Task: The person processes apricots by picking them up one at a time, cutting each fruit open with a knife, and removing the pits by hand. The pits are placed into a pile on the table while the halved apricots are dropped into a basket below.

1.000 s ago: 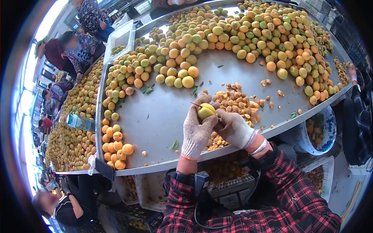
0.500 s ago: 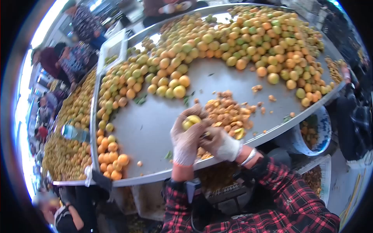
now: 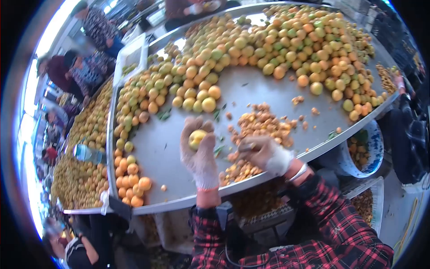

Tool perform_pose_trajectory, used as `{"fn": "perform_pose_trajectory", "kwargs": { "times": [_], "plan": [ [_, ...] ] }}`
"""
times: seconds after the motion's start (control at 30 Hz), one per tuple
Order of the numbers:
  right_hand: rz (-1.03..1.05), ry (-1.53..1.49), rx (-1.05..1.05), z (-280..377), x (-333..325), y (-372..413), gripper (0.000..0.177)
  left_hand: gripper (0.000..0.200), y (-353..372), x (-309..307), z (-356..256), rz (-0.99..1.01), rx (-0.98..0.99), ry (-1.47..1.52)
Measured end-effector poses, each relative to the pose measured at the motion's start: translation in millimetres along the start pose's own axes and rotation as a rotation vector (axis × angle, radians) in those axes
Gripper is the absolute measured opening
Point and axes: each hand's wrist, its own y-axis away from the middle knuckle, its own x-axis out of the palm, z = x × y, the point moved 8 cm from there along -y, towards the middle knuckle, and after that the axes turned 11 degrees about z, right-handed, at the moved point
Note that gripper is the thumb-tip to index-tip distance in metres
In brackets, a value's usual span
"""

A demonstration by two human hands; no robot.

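My left hand (image 3: 199, 154), in a soiled pale glove, holds a yellow-green fruit (image 3: 196, 139) in its palm with the fingers curled round it. Just to its right, my right hand (image 3: 264, 154), gloved too, has its fingers pinched over a pile of small brown-orange pieces (image 3: 264, 123); what they hold is too small to make out. Both hands are above the near part of the metal table (image 3: 165, 179). Beyond them a large heap of green and orange fruits (image 3: 268, 49) curves round the table.
Orange fruits (image 3: 130, 181) lie at the table's left corner. A clear bottle (image 3: 87, 154) rests on another fruit heap at left. A white-and-blue bucket (image 3: 377, 150) and a crate (image 3: 378, 204) stand at right. Several people are around, one person's hand (image 3: 398, 80) at the right edge.
My hands have moved apart. My left hand has shifted left with the fruit, which now shows in its palm, while my right hand has come slightly right, over the pile.
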Motion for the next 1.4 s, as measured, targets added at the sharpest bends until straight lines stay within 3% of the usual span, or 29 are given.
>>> {"fn": "perform_pose_trajectory", "kwargs": {
  "times": [0.03, 0.07, 0.1, 0.23, 0.27, 0.33, 0.37, 0.43, 0.53, 0.57, 0.73, 0.8, 0.87, 0.9, 0.93, 1.1, 1.2, 1.27, 1.33, 1.37, 1.4],
  "plan": [
    [-0.142, -0.039, -0.034, 8.1, -12.8, -1.0, 0.017, 0.053, 1.8, 0.6, 3.6, 0.075, -0.048, -0.001],
    [-0.188, -0.428, 0.238, 11.4, -17.9, 2.9, 0.019, 0.053, 4.0, -1.4, 6.5, 0.056, -0.065, -0.017],
    [-0.143, -0.488, 0.269, 7.9, -21.2, -0.2, 0.023, 0.056, 3.4, 10.8, 3.4, 0.151, 0.005, -0.177],
    [0.004, -0.526, 0.386, 5.8, -22.1, 3.9, 0.034, 0.069, 18.2, 54.2, 10.8, 0.439, 0.045, -0.446],
    [-0.011, -0.470, 0.339, 11.2, -20.4, 0.4, 0.037, 0.082, 22.1, 63.0, 17.6, 0.539, -0.060, -0.479],
    [-0.079, -0.489, 0.154, -3.3, -13.1, -9.7, 0.037, 0.092, 26.9, 70.8, 12.2, 0.586, 0.105, -0.677],
    [-0.082, -0.490, 0.157, -5.5, -15.2, -4.3, 0.037, 0.092, 27.0, 71.0, 13.0, 0.589, 0.102, -0.675],
    [-0.035, -0.553, 0.380, 9.4, -14.6, 1.4, 0.038, 0.097, 24.6, 70.0, 1.8, 0.508, 0.233, -0.790],
    [-0.105, -0.609, 0.414, 10.1, -16.3, 4.3, 0.040, 0.093, 25.3, 70.0, -5.6, 0.472, 0.301, -1.001],
    [-0.127, -0.661, 0.366, 5.5, -14.4, 4.0, 0.039, 0.082, 26.3, 71.4, -3.7, 0.495, 0.384, -0.958],
    [-0.360, -0.684, 0.280, -13.7, -3.3, -0.4, 0.030, 0.059, 28.1, 60.2, 11.7, 0.354, 0.323, -0.800],
    [-0.409, -0.514, 0.220, -4.7, -8.2, -1.0, 0.030, 0.052, 26.2, 54.5, 13.7, 0.284, 0.304, -0.713],
    [-0.392, -0.511, 0.236, -6.5, -10.4, 1.9, 0.031, 0.050, 23.4, 26.5, 50.9, 0.114, -0.202, 0.030],
    [-0.351, -0.657, 0.305, -11.8, -5.5, 3.6, 0.030, 0.056, 23.8, 28.1, 53.8, 0.088, -0.313, 0.252],
    [-0.306, -0.802, 0.375, -16.5, 1.8, 5.1, 0.030, 0.056, 23.6, 28.6, 51.6, 0.086, -0.311, 0.251],
    [-0.199, -0.820, 0.294, -12.3, -1.0, 5.2, 0.052, 0.062, 26.0, 29.8, 61.2, 0.066, -0.420, 0.524],
    [-0.191, -0.835, 0.254, -7.8, -3.5, 3.7, 0.055, 0.064, 24.9, 22.6, 69.6, 0.076, -0.461, 0.622],
    [-0.155, -0.833, 0.301, -12.0, -9.8, 8.1, 0.053, 0.065, 23.5, 21.0, 69.0, 0.125, -0.461, 0.664],
    [0.051, -0.665, 0.241, -7.1, -8.0, 4.5, 0.045, 0.066, 23.3, 25.3, 67.7, 0.177, -0.462, 0.706],
    [0.150, -0.532, 0.068, 6.8, -6.7, 1.0, 0.037, 0.067, 23.1, 23.5, 69.3, 0.141, -0.465, 0.674],
    [0.153, -0.530, 0.066, 11.7, -10.6, 1.5, 0.037, 0.068, 22.1, 21.3, 69.9, 0.103, -0.466, 0.642]
  ]
}}
